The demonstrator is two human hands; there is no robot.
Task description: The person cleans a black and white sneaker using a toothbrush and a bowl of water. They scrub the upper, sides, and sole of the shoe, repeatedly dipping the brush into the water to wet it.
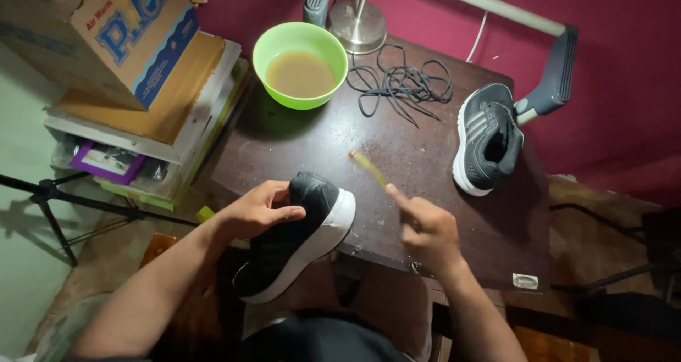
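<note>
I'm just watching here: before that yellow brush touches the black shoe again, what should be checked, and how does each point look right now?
1. Left hand grips the black shoe firmly: ok.
2. Shoe braced against the table edge: ok.
3. Right hand holds the yellow brush: ok, though blurred.
4. Green bowl holds brownish liquid, upright: ok.
5. Laces out of the way, lying apart: ok.
6. Brush bristles wet: cannot tell.

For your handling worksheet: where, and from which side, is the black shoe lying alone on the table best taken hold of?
Probably grip the second shoe at its open collar, coming from above: it sits upright on its sole on the table, opening upward, so fingers can hook inside the rim.
</note>
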